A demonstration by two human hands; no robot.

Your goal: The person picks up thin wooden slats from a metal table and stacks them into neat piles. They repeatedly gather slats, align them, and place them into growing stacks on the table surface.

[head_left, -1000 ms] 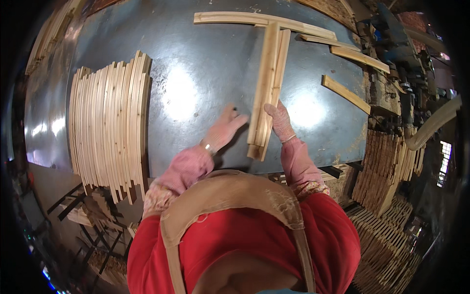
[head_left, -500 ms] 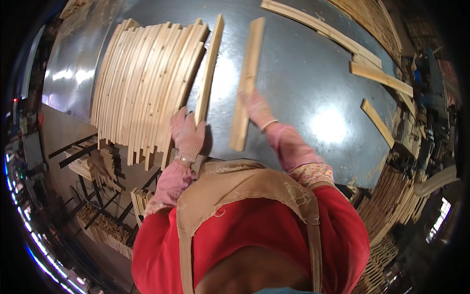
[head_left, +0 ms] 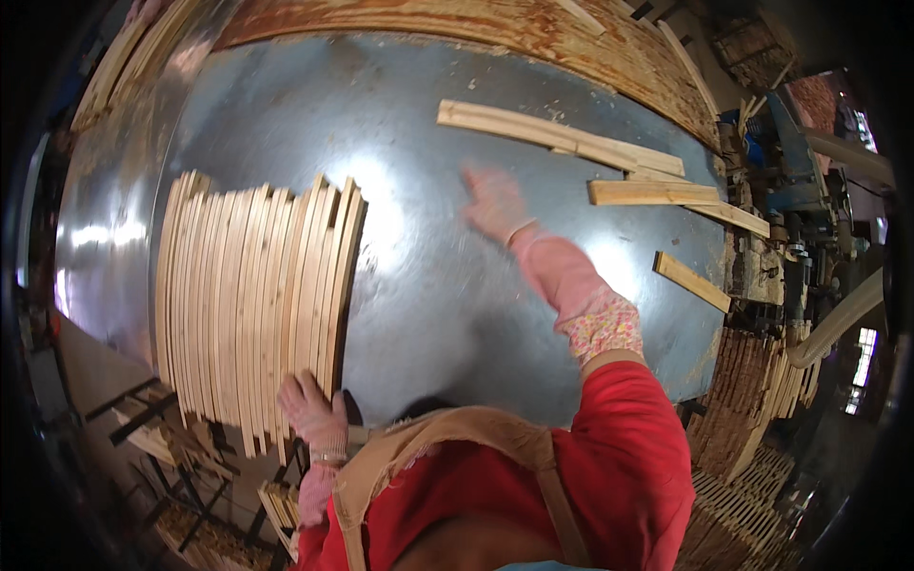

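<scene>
My left hand (head_left: 315,416), in a pink glove, rests at the near right end of a row of pale wooden strips (head_left: 252,305). Its fingers lie stretched over the strip ends, with the thumb apart at the right side. The strips stand packed side by side on the left of a grey metal table (head_left: 428,314). My right hand (head_left: 497,204), also gloved in pink, is stretched out over the middle of the table, blurred by motion. Nothing shows in it, and its fingers and thumb look apart. Beyond it lies a long wooden strip (head_left: 533,130).
Shorter wood pieces lie at the right, among them a strip (head_left: 652,193) and a yellowish offcut (head_left: 692,282). A brown wooden board (head_left: 400,21) runs along the far edge. Machinery (head_left: 795,190) stands at the right, with stacked wood (head_left: 738,390) below it.
The two separate strips near my hands now appear to stand against the row's right side. My right hand has let go of its strip and reaches farther out. The view has shifted forward.
</scene>
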